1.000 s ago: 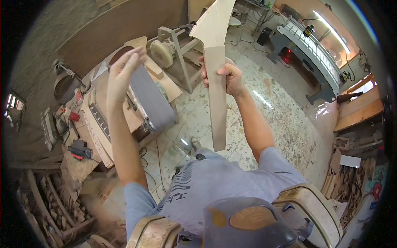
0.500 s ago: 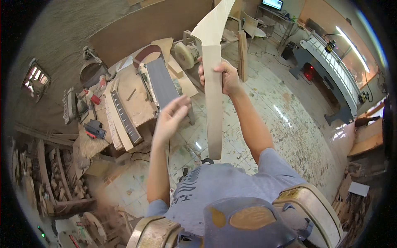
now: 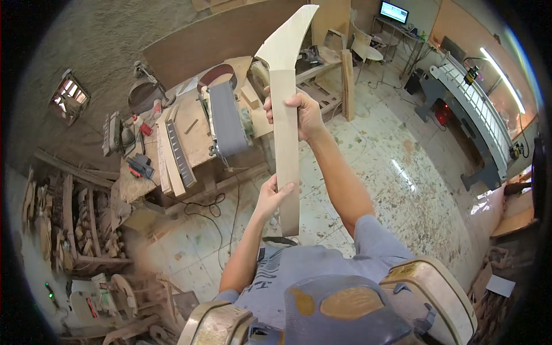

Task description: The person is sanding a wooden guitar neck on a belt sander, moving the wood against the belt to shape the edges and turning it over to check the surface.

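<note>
A pale wooden guitar neck (image 3: 285, 132) stands nearly upright in front of me, its wide, angled headstock (image 3: 284, 43) at the far end and its squared end close to my chest. My right hand (image 3: 306, 113) is wrapped round it just below the headstock, thumb across the front face. Lower down, my left hand (image 3: 272, 197) grips the left edge, with the thumb on the front and the other fingers partly hidden behind. Beyond the neck, to the left, a belt sander (image 3: 226, 121) with a grey belt rests on the workbench (image 3: 192, 150).
Slotted wooden strips (image 3: 178, 150) lie on the bench beside a red-and-black tool (image 3: 140, 167). A black cable (image 3: 210, 210) trails over the dusty tiled floor (image 3: 368, 167). Wood offcuts (image 3: 92, 224) fill a rack at left. A large grey-framed machine (image 3: 477, 115) stands at right.
My left hand has come down from near the belt sander onto the lower neck and closed on it. The neck has shifted slightly left and toward me, still in my right hand.
</note>
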The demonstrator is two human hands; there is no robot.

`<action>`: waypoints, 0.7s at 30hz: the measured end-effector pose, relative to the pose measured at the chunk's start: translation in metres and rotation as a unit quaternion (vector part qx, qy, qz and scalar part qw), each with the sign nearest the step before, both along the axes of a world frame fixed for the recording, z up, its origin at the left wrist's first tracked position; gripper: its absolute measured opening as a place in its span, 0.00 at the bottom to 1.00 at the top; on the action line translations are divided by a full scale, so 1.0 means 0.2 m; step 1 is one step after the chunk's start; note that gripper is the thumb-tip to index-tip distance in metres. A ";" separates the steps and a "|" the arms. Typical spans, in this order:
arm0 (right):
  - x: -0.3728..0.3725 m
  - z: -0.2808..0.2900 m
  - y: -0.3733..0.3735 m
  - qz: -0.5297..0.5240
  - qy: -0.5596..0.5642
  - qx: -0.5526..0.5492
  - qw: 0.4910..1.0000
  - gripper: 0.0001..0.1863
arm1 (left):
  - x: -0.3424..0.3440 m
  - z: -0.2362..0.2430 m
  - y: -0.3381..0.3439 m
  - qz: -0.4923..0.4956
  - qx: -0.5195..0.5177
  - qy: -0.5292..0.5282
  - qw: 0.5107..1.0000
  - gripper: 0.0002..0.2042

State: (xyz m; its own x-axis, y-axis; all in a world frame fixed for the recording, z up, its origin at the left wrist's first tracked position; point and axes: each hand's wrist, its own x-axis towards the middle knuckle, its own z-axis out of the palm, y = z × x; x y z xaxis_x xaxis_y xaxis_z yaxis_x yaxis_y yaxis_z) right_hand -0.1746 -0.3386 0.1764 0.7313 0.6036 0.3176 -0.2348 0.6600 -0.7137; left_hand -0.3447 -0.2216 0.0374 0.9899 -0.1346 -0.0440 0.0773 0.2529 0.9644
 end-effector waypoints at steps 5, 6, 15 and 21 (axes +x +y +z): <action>-0.11 0.07 -0.05 -0.006 -0.027 -0.009 1.000 0.34 | -0.04 0.01 -0.06 -0.009 -0.029 -0.034 0.999 0.24; -0.13 0.08 -0.05 -0.013 -0.036 -0.015 0.999 0.35 | -0.04 0.01 -0.06 -0.010 -0.034 -0.033 0.999 0.24; -0.28 0.16 0.06 -0.009 -0.097 -0.021 0.995 0.35 | -0.12 0.02 0.06 -0.015 -0.046 -0.053 0.997 0.23; -0.41 0.26 0.22 -0.062 -0.144 0.011 0.988 0.28 | -0.18 -0.03 0.15 0.104 0.020 -0.121 0.987 0.19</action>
State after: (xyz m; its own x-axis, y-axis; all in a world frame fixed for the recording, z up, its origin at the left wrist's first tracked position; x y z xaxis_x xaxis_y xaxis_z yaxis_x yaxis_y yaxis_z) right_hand -0.2564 -0.2949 0.2276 0.6764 0.5059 0.5353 0.0596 0.6869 -0.7244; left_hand -0.3809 -0.1922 0.0321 0.9780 0.0700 0.1965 -0.2068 0.2005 0.9576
